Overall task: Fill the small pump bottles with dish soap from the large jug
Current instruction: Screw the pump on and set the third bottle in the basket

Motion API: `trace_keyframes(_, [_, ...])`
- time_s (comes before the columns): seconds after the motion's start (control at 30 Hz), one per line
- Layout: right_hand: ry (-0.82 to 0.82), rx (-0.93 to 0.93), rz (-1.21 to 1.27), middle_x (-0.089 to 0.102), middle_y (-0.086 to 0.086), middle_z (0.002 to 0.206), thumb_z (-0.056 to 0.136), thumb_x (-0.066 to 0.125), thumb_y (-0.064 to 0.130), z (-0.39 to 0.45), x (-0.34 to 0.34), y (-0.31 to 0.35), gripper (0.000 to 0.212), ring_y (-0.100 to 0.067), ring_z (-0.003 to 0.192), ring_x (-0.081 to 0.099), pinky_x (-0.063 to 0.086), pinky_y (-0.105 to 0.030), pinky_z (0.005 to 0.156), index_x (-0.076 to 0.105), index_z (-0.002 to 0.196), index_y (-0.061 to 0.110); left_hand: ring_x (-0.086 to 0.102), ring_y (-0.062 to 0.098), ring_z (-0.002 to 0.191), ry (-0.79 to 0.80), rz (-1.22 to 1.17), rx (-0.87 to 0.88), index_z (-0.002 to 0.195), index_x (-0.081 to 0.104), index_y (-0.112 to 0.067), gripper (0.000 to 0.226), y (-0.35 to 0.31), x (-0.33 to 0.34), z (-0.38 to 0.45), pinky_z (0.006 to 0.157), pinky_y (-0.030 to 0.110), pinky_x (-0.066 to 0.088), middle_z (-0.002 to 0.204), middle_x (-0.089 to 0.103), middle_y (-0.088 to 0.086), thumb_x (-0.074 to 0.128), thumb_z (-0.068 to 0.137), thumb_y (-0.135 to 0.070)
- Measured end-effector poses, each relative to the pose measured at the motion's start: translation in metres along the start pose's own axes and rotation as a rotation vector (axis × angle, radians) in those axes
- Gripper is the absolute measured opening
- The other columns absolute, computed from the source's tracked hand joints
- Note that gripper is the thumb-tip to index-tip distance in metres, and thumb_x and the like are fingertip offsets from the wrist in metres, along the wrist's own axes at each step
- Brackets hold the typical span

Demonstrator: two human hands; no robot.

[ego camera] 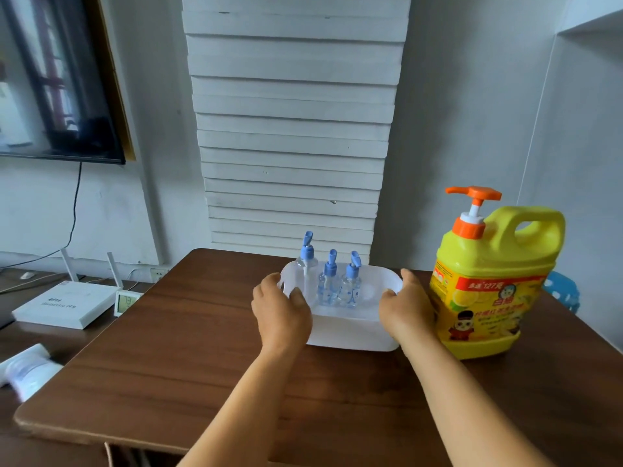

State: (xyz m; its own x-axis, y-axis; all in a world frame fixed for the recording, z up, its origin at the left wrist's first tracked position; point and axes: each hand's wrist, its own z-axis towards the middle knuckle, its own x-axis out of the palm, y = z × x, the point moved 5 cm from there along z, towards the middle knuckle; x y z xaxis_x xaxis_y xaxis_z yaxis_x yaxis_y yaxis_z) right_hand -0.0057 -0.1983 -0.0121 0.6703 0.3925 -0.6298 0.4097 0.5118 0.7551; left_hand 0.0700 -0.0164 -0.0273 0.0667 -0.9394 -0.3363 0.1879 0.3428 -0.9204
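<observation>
Three small clear pump bottles with blue pump heads stand upright in a row inside a white plastic tub (350, 332): the left bottle (306, 264), the middle bottle (328, 281), the right bottle (350, 281). My left hand (281, 311) grips the tub's left rim, thumb inside the rim. My right hand (406, 306) grips the right rim. A large yellow dish soap jug (488, 288) with an orange pump and a handle stands upright just right of the tub, close to my right hand.
The tub and jug rest on a brown wooden table (168, 358). A lower surface to the left holds a white router (67, 303), a small digital display (124, 302) and a white packet (27, 369). A blue stool (563, 291) shows behind the jug.
</observation>
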Motion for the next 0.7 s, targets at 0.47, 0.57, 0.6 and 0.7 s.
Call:
trace_keyframes(0.47, [-0.070, 0.174, 0.234, 0.061, -0.016, 0.115, 0.086, 0.040, -0.001, -0.004, 0.013, -0.011, 0.037, -0.034, 0.101, 0.056, 0.046, -0.035, 0.075, 0.056, 0.118, 0.006, 0.041, 0.020, 0.131, 0.021, -0.162, -0.162, 0.141, 0.031, -0.012, 0.062, 0.011, -0.006, 0.005, 0.101, 0.026, 0.033, 0.143, 0.044, 0.006, 0.028, 0.082, 0.008])
trace_keyframes(0.57, [-0.035, 0.148, 0.245, 0.060, -0.013, 0.118, 0.088, 0.039, 0.001, -0.003, 0.024, 0.005, 0.039, -0.032, 0.104, 0.056, 0.047, -0.036, 0.079, 0.053, 0.122, 0.010, 0.046, 0.021, 0.126, -0.009, -0.149, -0.164, 0.136, 0.038, -0.012, 0.058, 0.016, -0.018, 0.017, 0.093, 0.024, 0.035, 0.136, 0.051, 0.003, 0.029, 0.082, 0.008])
trace_keyframes(0.6, [-0.012, 0.143, 0.263, 0.059, -0.012, 0.120, 0.088, 0.038, 0.001, -0.003, 0.030, 0.011, 0.041, -0.032, 0.105, 0.056, 0.047, -0.035, 0.079, 0.052, 0.125, 0.011, 0.050, 0.022, 0.119, -0.013, -0.157, -0.163, 0.128, 0.048, -0.015, 0.054, 0.019, -0.023, 0.023, 0.091, 0.026, 0.036, 0.125, 0.058, 0.001, 0.029, 0.082, 0.007])
trace_keyframes(0.7, [0.053, 0.119, 0.326, 0.059, -0.011, 0.121, 0.085, 0.035, -0.002, -0.002, 0.052, 0.032, 0.048, -0.029, 0.104, 0.056, 0.046, -0.032, 0.076, 0.050, 0.128, 0.014, 0.049, 0.021, 0.092, -0.046, -0.174, -0.156, 0.077, 0.050, -0.030, 0.044, 0.030, -0.039, 0.047, 0.083, 0.028, 0.037, 0.081, 0.054, -0.014, 0.027, 0.081, 0.007])
